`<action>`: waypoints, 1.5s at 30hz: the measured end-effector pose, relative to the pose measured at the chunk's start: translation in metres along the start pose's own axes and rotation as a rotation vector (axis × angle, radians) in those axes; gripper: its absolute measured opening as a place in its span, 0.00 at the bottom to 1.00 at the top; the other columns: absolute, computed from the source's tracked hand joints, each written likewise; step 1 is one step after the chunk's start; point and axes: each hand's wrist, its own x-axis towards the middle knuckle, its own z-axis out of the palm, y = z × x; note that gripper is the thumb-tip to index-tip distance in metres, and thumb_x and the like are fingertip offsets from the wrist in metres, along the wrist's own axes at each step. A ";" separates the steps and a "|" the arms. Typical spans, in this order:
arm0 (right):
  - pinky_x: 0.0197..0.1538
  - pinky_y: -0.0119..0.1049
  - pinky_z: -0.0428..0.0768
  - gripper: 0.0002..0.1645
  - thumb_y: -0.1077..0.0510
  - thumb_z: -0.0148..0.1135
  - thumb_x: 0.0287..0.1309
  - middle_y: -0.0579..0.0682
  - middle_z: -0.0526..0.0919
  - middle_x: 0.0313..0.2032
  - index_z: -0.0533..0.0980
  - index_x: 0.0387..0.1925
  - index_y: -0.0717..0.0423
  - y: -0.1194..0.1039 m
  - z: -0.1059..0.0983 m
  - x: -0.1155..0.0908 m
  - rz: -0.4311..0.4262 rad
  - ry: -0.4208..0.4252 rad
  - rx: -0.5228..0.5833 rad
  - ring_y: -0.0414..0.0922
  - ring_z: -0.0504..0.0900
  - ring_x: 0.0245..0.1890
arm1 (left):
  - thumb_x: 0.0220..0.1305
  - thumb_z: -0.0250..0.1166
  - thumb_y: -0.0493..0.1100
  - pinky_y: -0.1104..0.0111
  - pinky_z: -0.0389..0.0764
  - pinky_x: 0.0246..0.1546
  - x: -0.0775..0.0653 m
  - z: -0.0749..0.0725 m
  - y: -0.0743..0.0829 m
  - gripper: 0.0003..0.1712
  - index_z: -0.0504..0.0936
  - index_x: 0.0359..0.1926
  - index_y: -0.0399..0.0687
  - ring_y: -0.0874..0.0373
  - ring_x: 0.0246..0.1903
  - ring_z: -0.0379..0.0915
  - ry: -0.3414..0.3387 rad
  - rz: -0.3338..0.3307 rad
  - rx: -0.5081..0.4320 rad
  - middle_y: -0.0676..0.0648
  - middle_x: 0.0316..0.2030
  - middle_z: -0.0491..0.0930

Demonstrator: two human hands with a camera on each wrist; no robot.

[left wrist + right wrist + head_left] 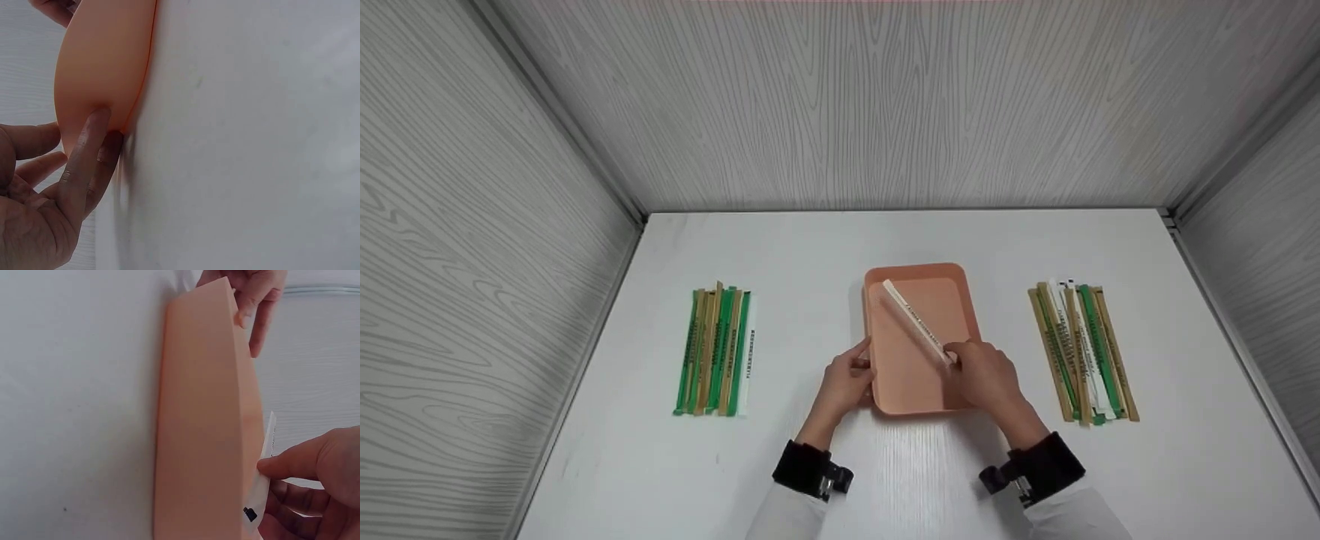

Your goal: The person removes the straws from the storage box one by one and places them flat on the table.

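A shallow, salmon-pink rectangular tray (904, 379) stands on the white table. At its near left side my left hand (844, 382) holds the edge; in the left wrist view some fingers (84, 152) lie against the outer wall. My right hand (986, 375) pinches the near end of a slim white paper-wrapped stick (913, 316) with dark print, over the tray's right side. The stick slants across the tray, its far end near the upper left corner. In the right wrist view the thumb (287, 464) presses on the white wrapper (259, 492), which bears a black mark.
Left of the tray lies a row of green, tan and white wrapped sticks (712, 352). A second group of similar wrapped sticks (1084, 352), some overlapping, lies to the right. Grey wood-grain panels (840, 105) enclose the table at the back and both sides.
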 end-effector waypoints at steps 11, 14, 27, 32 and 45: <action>0.28 0.42 0.75 0.17 0.70 0.62 0.56 0.54 0.80 0.28 0.82 0.48 0.66 0.033 -0.043 -0.018 0.000 0.135 0.032 0.47 0.78 0.26 | 0.67 0.59 0.31 0.65 0.82 0.35 0.003 0.001 -0.002 0.34 0.65 0.72 0.47 0.54 0.40 0.80 -0.017 -0.006 -0.008 0.41 0.45 0.79; 0.28 0.42 0.74 0.17 0.72 0.61 0.56 0.57 0.81 0.29 0.81 0.48 0.69 0.047 -0.053 -0.025 0.036 0.171 0.068 0.49 0.78 0.26 | 0.67 0.59 0.31 0.65 0.82 0.34 0.003 0.002 -0.001 0.34 0.65 0.72 0.48 0.54 0.39 0.80 -0.013 -0.015 -0.006 0.41 0.44 0.79; 0.33 0.47 0.77 0.18 0.72 0.58 0.59 0.67 0.82 0.38 0.78 0.52 0.71 0.094 -0.074 -0.051 0.295 0.391 0.145 0.58 0.81 0.36 | 0.66 0.59 0.31 0.65 0.83 0.33 0.002 0.002 -0.001 0.34 0.65 0.72 0.48 0.54 0.38 0.81 -0.013 -0.009 -0.024 0.41 0.43 0.79; 0.31 0.47 0.77 0.18 0.71 0.56 0.59 0.69 0.81 0.37 0.79 0.50 0.73 0.111 -0.070 -0.057 0.352 0.409 0.104 0.60 0.81 0.35 | 0.67 0.59 0.32 0.65 0.83 0.33 0.002 0.001 -0.001 0.34 0.65 0.72 0.48 0.54 0.38 0.80 -0.015 -0.016 -0.024 0.41 0.44 0.79; 0.21 0.48 0.75 0.19 0.65 0.55 0.59 0.67 0.82 0.37 0.79 0.50 0.71 0.127 -0.063 -0.062 0.436 0.318 0.021 0.61 0.82 0.31 | 0.67 0.60 0.33 0.64 0.82 0.34 0.000 0.003 0.001 0.34 0.65 0.72 0.49 0.54 0.38 0.80 -0.004 -0.016 0.003 0.41 0.44 0.79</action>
